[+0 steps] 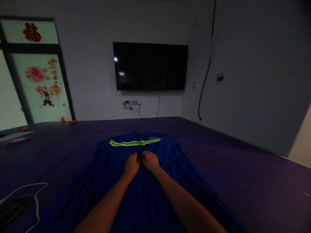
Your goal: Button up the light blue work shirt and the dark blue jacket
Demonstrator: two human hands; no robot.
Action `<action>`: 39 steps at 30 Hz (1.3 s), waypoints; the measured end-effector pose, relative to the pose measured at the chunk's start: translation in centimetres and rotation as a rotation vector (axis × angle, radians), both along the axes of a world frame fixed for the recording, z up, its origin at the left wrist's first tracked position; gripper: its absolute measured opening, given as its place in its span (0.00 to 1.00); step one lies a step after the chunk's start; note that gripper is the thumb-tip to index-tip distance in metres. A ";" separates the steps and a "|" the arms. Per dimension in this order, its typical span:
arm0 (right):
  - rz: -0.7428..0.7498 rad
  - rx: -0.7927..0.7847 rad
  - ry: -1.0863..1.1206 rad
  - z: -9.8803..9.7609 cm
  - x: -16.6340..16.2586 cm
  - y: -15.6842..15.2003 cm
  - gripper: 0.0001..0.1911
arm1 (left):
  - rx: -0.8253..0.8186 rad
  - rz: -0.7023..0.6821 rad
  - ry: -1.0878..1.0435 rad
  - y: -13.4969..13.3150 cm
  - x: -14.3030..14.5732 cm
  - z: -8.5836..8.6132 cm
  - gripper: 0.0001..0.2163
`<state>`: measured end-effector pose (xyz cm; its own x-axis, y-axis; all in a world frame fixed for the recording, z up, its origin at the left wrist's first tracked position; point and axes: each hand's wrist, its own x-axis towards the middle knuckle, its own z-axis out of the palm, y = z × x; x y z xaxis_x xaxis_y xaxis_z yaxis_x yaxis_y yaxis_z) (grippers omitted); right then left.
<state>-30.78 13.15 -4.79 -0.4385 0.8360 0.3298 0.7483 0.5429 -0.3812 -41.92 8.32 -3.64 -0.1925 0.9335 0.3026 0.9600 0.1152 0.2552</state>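
Note:
A blue work jacket (161,155) with a yellow-green reflective stripe across its chest lies spread out, its collar end away from me and its sleeves stretching down both sides. My left hand (132,164) is closed on the jacket's front edge, just below the stripe. Right beside it, my right hand (150,160) pinches the facing edge, so the two hands nearly meet at the centre line. Whatever fastener sits between the fingertips is hidden and too dark to make out. Small white print shows above the stripe on the right chest.
The jacket lies on a dark purple surface (230,168). A white cable (36,197) loops over a dark object at lower left. Flat light items (17,137) and small orange things (63,119) lie farther left. A television (150,66) hangs on the far wall.

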 end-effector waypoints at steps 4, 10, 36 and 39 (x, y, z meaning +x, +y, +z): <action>-0.009 -0.007 -0.013 0.1 0.0 -0.1 0.09 | -0.005 0.000 -0.003 0.1 0.0 0.0 0.03; -0.014 -0.010 -0.017 0.3 0.0 -0.3 0.09 | 0.002 -0.006 -0.004 0.0 0.1 0.0 0.04; -0.017 -0.141 0.380 -0.9 0.6 0.7 0.11 | -0.010 -0.254 -0.309 -0.6 0.1 0.0 0.21; 0.059 -0.146 0.397 -0.7 1.0 -0.6 0.17 | -0.030 -0.251 -0.427 -1.5 0.0 -0.1 0.23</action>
